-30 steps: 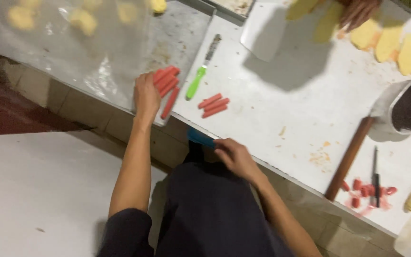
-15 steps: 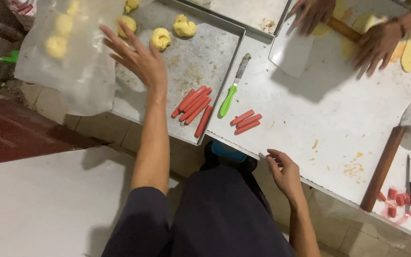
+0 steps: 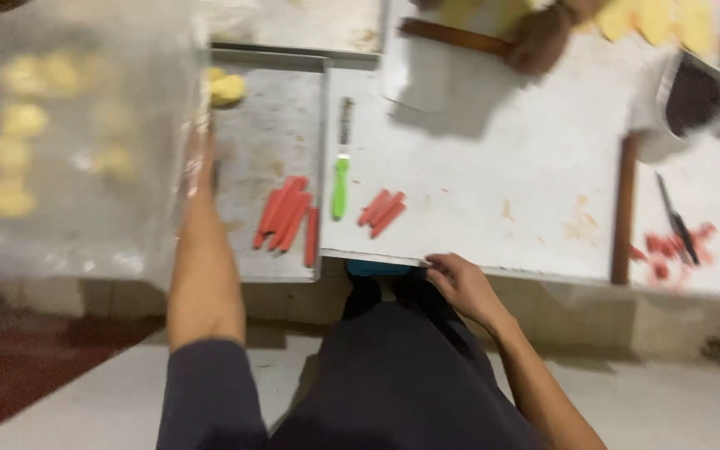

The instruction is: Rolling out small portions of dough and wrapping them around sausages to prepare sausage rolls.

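Observation:
My left hand [image 3: 201, 163] reaches forward to the right edge of a clear plastic sheet [image 3: 77, 208] and seems to pinch it; the fingers are blurred and partly behind the plastic. Pale yellow dough balls [image 3: 10, 154] show through the sheet. Just right of that hand lies a metal tray [image 3: 268, 117] with a row of red sausage sticks [image 3: 287, 221] and one dough ball [image 3: 227, 90]. My right hand [image 3: 460, 282] rests with loose fingers on the front edge of the white table [image 3: 493, 167], holding nothing.
A green-handled knife [image 3: 341, 179] and three red sticks [image 3: 381, 208] lie on the table. Another person's hand [image 3: 539, 42] works a rolling pin [image 3: 452, 35] at the back. At the right are a wooden rolling pin [image 3: 622, 208], a metal jug [image 3: 693, 100] and a black knife [image 3: 677, 225].
My left hand has gone from spread open above the tray to the plastic sheet's edge. The view has swung right. My right hand stays at the table's front edge.

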